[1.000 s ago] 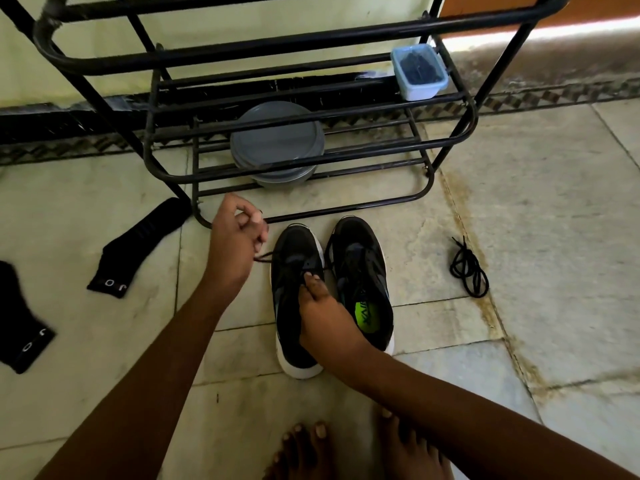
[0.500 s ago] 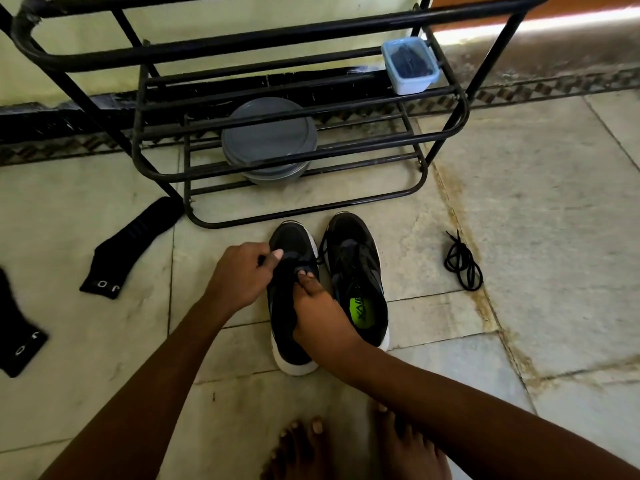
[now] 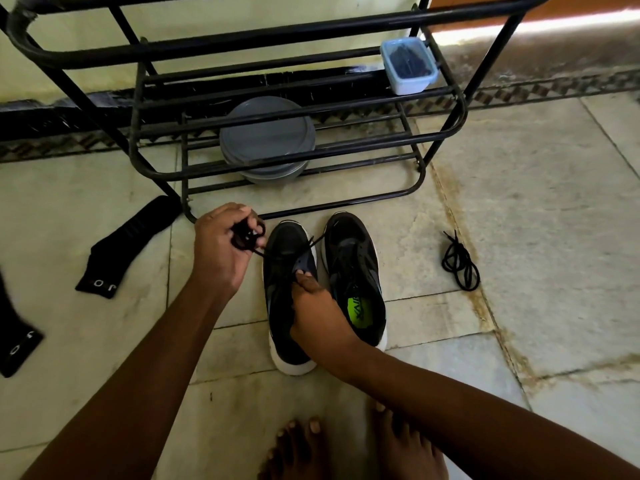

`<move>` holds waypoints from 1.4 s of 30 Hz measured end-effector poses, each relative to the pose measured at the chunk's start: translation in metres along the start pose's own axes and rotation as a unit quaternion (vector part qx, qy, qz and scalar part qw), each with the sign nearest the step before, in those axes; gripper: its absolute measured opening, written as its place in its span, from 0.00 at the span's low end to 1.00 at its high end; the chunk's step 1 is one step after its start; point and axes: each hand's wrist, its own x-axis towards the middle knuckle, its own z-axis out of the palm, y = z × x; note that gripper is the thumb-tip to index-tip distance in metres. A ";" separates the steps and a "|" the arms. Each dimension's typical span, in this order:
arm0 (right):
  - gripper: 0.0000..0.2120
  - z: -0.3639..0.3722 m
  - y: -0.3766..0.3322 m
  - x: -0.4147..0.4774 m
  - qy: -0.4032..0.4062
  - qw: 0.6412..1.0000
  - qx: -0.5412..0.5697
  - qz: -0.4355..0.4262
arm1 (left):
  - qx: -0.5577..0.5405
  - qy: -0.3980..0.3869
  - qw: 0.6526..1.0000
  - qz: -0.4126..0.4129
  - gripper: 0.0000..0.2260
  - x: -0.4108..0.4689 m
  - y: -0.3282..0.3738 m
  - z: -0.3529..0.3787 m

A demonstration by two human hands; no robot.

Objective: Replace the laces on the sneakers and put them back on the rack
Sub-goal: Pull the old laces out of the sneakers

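Note:
Two black sneakers stand side by side on the floor tiles in front of the black metal rack (image 3: 420,174). My right hand (image 3: 320,311) presses down on the tongue of the left sneaker (image 3: 287,251). My left hand (image 3: 221,251) is to the left of that shoe's toe, closed around a bunched black lace (image 3: 247,235) whose strand runs across to the shoe's eyelets. The right sneaker (image 3: 353,265) shows a green insole. A second coiled black lace (image 3: 459,263) lies on the floor to the right.
Stacked grey round lids (image 3: 266,140) rest on the rack's lower shelf, with a small blue plastic box (image 3: 408,67) on the shelf above. Two black socks (image 3: 128,244) (image 3: 17,341) lie on the floor at the left. My bare feet (image 3: 349,448) are at the bottom.
My left hand dipped to the shoe, then pulled back up and left with more lace gathered in its fingers. My right hand stayed on the left sneaker.

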 end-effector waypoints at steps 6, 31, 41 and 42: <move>0.24 -0.003 -0.001 -0.001 0.000 1.000 0.012 0.012 | 0.511 0.037 0.839 0.182 0.11 -0.002 -0.025 -0.023; 0.27 0.001 0.002 0.001 0.003 1.000 0.017 0.004 | 0.200 0.062 0.977 -0.042 0.05 0.006 -0.050 -0.018; 0.23 0.019 0.006 0.010 0.021 1.000 0.019 0.004 | 0.354 -0.024 0.934 0.033 0.06 0.001 -0.055 -0.022; 0.23 0.020 0.006 0.011 0.024 1.000 0.017 0.003 | 0.371 -0.035 0.927 0.040 0.06 -0.001 -0.055 -0.020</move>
